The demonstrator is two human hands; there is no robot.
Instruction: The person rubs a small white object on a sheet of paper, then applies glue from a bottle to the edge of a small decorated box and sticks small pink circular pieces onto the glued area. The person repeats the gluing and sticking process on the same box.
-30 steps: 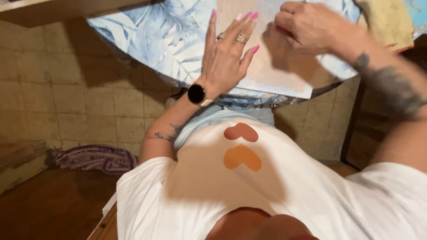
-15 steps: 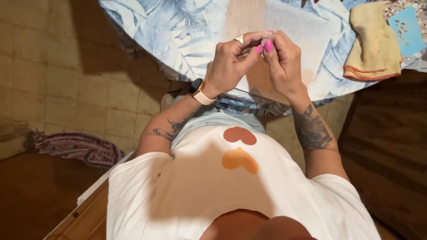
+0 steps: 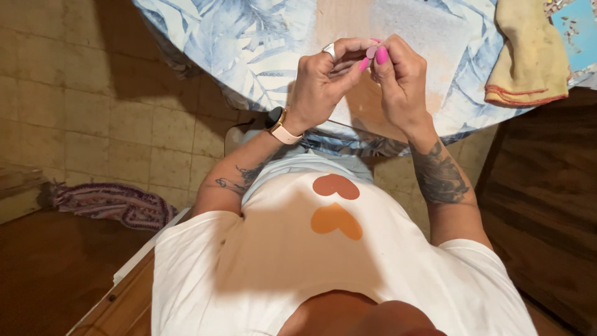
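We look down from our own head at our two hands, raised together in the upper middle of the frame over a round table covered in a pale blue leaf-print cloth. Our left hand, wearing a silver ring and a watch on a pale pink strap, curls its fingers inward. Our right hand meets it from the right side. Between the pink-nailed fingertips of both hands sits a small, pale pink round piece, pinched closed from both sides, with the two hands touching there. It is too small for us to tell its long axis or what it is made of. It lies at the very top of the clasp, on the side away from our body, about equally close to each hand. A thin dark thread-like line seems to run below the left wrist. A folded yellow cloth with an orange edge lies well apart, at the upper right.
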